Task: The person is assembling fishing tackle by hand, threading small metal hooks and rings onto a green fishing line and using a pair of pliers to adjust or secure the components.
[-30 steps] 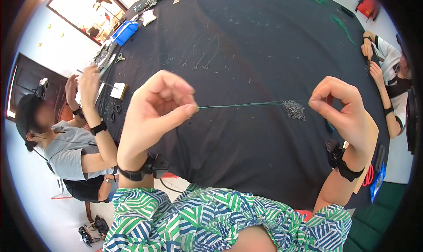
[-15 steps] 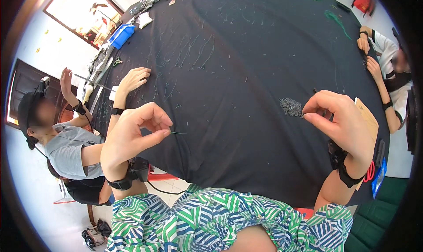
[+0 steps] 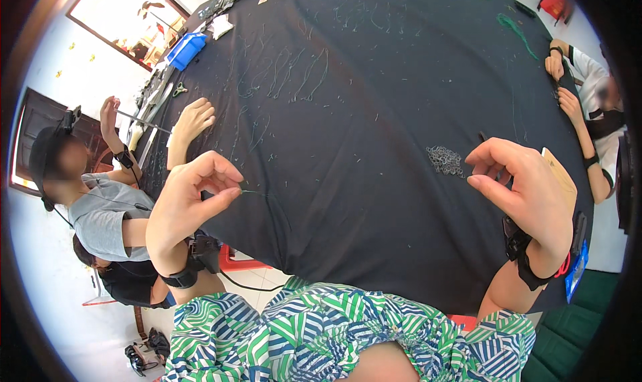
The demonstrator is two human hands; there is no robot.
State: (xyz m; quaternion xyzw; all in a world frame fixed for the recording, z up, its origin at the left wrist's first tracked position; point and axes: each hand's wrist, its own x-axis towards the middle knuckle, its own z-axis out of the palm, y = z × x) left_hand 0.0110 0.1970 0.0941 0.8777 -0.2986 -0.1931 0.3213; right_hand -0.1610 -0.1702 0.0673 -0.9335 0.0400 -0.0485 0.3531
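Note:
My left hand [image 3: 194,201] pinches the end of a thin green thread [image 3: 257,193] between thumb and forefinger. The thread trails to the right over the black cloth, and its far end is too fine to follow. On the right, my right hand [image 3: 518,188] hovers just beside a small heap of tangled grey metal wire pieces [image 3: 444,161]. Its thumb and forefinger are apart, with nothing visible between them; the other fingers curl behind. The single pieces in the heap are too small to make out.
A black cloth [image 3: 374,215] covers the table, strewn with thread lengths [image 3: 311,81] and snippets. Green thread bundles [image 3: 515,34] lie far right. A co-worker's hand [image 3: 192,122] rests beyond my left hand; scissors [image 3: 179,89] and a blue packet [image 3: 186,50] line the left edge.
My left hand has drawn left and slightly down with the thread. My right hand's thumb and forefinger have parted and sit slightly farther from the heap. The left co-worker's hands have shifted.

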